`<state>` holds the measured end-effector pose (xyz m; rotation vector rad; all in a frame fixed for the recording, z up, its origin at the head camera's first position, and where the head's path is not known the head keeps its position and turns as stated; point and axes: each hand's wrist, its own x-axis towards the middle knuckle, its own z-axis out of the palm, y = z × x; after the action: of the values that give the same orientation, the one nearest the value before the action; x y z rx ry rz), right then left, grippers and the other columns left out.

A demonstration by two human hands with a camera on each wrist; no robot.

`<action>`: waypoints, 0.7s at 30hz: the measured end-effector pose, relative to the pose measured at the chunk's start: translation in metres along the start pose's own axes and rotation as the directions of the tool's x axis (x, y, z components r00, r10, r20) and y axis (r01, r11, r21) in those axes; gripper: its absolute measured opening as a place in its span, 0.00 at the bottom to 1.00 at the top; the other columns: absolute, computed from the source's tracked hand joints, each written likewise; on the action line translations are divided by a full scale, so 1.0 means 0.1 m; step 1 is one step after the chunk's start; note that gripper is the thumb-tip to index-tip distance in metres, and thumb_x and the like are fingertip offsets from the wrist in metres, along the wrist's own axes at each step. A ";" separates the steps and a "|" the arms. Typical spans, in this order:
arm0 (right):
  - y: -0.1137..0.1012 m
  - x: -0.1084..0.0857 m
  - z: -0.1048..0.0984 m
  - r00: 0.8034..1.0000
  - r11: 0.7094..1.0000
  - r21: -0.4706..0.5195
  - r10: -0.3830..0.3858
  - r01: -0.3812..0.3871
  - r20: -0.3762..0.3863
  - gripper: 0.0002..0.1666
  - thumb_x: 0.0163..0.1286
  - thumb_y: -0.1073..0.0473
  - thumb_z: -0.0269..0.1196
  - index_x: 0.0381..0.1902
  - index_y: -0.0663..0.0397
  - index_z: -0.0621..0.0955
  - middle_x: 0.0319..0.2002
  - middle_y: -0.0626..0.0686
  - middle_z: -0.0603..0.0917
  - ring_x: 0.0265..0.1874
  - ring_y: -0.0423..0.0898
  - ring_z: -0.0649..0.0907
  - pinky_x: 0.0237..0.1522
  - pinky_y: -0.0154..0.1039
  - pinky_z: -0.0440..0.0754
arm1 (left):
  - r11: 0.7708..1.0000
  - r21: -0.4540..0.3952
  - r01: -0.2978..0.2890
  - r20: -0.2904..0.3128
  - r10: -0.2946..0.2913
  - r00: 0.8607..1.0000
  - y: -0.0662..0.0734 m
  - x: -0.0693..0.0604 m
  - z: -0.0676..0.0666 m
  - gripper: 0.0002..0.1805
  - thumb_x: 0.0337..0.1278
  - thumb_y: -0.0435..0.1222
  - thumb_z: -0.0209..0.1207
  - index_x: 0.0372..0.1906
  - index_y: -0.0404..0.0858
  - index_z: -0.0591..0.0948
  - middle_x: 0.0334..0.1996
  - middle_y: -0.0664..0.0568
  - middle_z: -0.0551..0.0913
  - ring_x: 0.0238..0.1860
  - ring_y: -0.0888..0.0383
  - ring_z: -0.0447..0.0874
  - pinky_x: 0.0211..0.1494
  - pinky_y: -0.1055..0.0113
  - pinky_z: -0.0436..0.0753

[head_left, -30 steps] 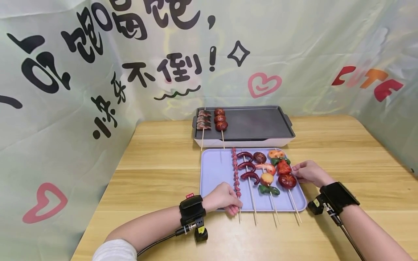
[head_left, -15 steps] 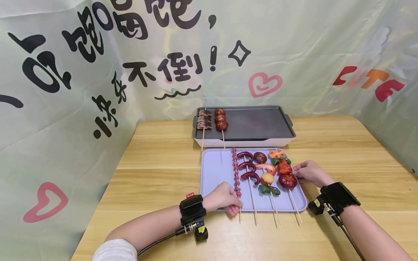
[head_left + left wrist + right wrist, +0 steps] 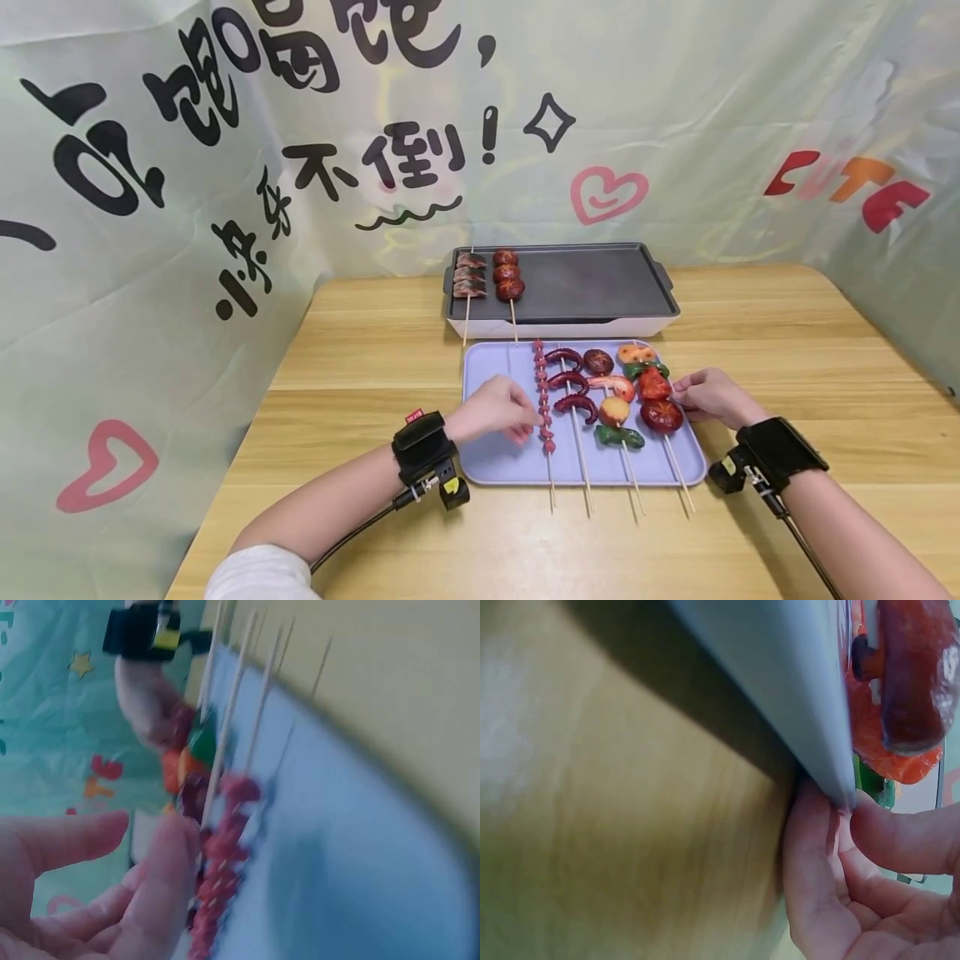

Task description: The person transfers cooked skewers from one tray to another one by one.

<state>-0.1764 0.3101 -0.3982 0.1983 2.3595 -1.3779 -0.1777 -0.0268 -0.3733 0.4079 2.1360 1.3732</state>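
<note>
A lavender tray (image 3: 495,462) holds several skewers. My left hand (image 3: 498,410) is over the tray's left part, close beside the skewer of small red pieces (image 3: 543,400); in the left wrist view thumb and forefinger stand apart near the red pieces (image 3: 217,877), holding nothing. To the right of that skewer lie the tentacle skewer (image 3: 576,408), a mixed skewer with a green pepper (image 3: 618,437) and one with a mushroom (image 3: 661,417). My right hand (image 3: 716,398) pinches the tray's right rim, thumb above and fingers below, as the right wrist view shows (image 3: 870,877).
Behind the tray stands a dark grill plate (image 3: 592,283) on a white base. On its left side lie a fish skewer (image 3: 469,277) and a skewer of brown mushrooms (image 3: 508,277), their sticks jutting over the front edge. A printed cloth (image 3: 675,100) hangs behind the wooden table (image 3: 360,358).
My left hand has let go of the red-piece skewer's stick near the tray's front edge and moved up and to the left. My right hand stays at the rim.
</note>
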 end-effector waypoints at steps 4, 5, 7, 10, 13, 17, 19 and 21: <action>0.00 -0.01 -0.01 1.000 1.000 0.003 0.005 -0.005 -0.001 0.13 0.62 0.71 0.52 0.41 0.82 0.71 0.31 0.53 0.77 0.28 0.39 0.79 0.35 0.36 0.85 | 0.998 -0.059 -0.026 -0.089 0.021 0.996 0.09 0.10 -0.16 0.09 0.53 0.29 0.58 0.37 0.25 0.79 0.32 0.37 0.82 0.30 0.46 0.84 0.34 0.63 0.86; -0.01 -0.01 0.00 1.000 1.000 0.000 0.001 -0.001 0.002 0.13 0.62 0.71 0.51 0.41 0.82 0.71 0.31 0.53 0.77 0.28 0.39 0.79 0.35 0.37 0.85 | 0.996 -0.084 -0.023 -0.113 0.014 0.994 0.11 0.13 -0.19 0.10 0.53 0.29 0.58 0.39 0.24 0.78 0.35 0.35 0.81 0.33 0.44 0.83 0.36 0.63 0.86; -0.01 -0.01 0.00 1.000 1.000 0.003 -0.001 0.001 0.004 0.13 0.62 0.71 0.51 0.41 0.82 0.71 0.31 0.53 0.77 0.28 0.39 0.80 0.35 0.37 0.85 | 0.992 -0.129 -0.010 -0.161 -0.011 0.987 0.15 0.17 -0.26 0.13 0.55 0.30 0.57 0.42 0.24 0.76 0.40 0.33 0.79 0.37 0.43 0.83 0.38 0.63 0.86; -0.01 -0.02 0.00 1.000 1.000 0.006 -0.001 0.001 0.004 0.13 0.62 0.72 0.52 0.41 0.82 0.71 0.30 0.52 0.77 0.28 0.39 0.80 0.35 0.37 0.85 | 0.988 -0.153 0.010 -0.217 -0.044 0.975 0.20 0.25 -0.34 0.15 0.57 0.32 0.56 0.44 0.24 0.74 0.44 0.31 0.77 0.40 0.43 0.82 0.40 0.65 0.86; -0.01 -0.02 0.00 1.000 1.000 0.007 0.000 0.000 0.004 0.13 0.63 0.72 0.51 0.41 0.82 0.71 0.29 0.51 0.77 0.28 0.39 0.79 0.35 0.37 0.86 | 0.989 -0.144 0.026 -0.248 -0.062 0.967 0.25 0.33 -0.42 0.16 0.59 0.34 0.56 0.46 0.25 0.74 0.46 0.32 0.77 0.40 0.46 0.82 0.40 0.66 0.85; 0.00 -0.01 0.00 1.000 1.000 0.007 0.001 -0.001 0.000 0.13 0.62 0.72 0.51 0.41 0.82 0.71 0.30 0.52 0.77 0.28 0.39 0.80 0.35 0.37 0.86 | 0.982 -0.180 0.057 -0.274 -0.106 0.956 0.30 0.43 -0.49 0.18 0.59 0.34 0.56 0.50 0.25 0.73 0.45 0.33 0.78 0.38 0.48 0.82 0.39 0.66 0.86; -0.01 -0.01 0.01 1.000 1.000 0.010 0.001 -0.001 -0.002 0.13 0.62 0.72 0.52 0.41 0.82 0.71 0.30 0.52 0.77 0.28 0.39 0.80 0.35 0.37 0.86 | 0.978 -0.195 0.067 -0.289 -0.123 0.949 0.31 0.48 -0.51 0.18 0.59 0.34 0.56 0.49 0.24 0.73 0.42 0.35 0.80 0.35 0.49 0.83 0.38 0.66 0.86; -0.01 -0.02 0.01 1.000 1.000 0.012 0.001 -0.001 -0.002 0.14 0.62 0.72 0.52 0.42 0.83 0.70 0.30 0.52 0.77 0.28 0.39 0.80 0.35 0.37 0.86 | 0.976 -0.208 0.070 -0.295 -0.131 0.946 0.33 0.51 -0.53 0.17 0.58 0.33 0.56 0.47 0.24 0.74 0.36 0.38 0.81 0.31 0.52 0.83 0.38 0.66 0.86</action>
<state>-0.1751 0.3091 -0.3970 0.2042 2.3528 -1.3923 -0.2522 -0.0244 -0.3421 0.0041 2.1988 1.6562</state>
